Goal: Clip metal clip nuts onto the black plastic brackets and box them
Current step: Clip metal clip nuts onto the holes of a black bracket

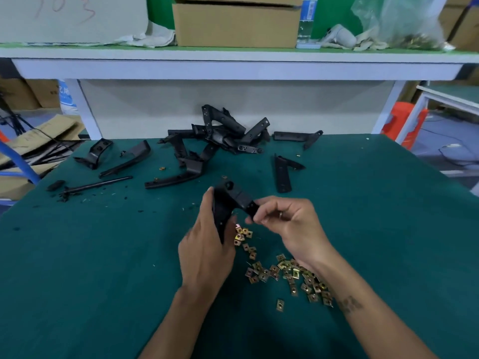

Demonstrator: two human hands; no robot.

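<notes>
While the left hand (204,244) wraps its fingers around the lower leg of a black plastic bracket (230,203), the right hand (290,224) pinches the bracket's other end between thumb and fingertips. Bracket is matte black, L-shaped, round hole near the bend, held above the green table mat (103,255). Brass-coloured clip nuts (285,273) lie scattered just below both hands. More black brackets (228,136) are piled beyond the fingertips.
</notes>
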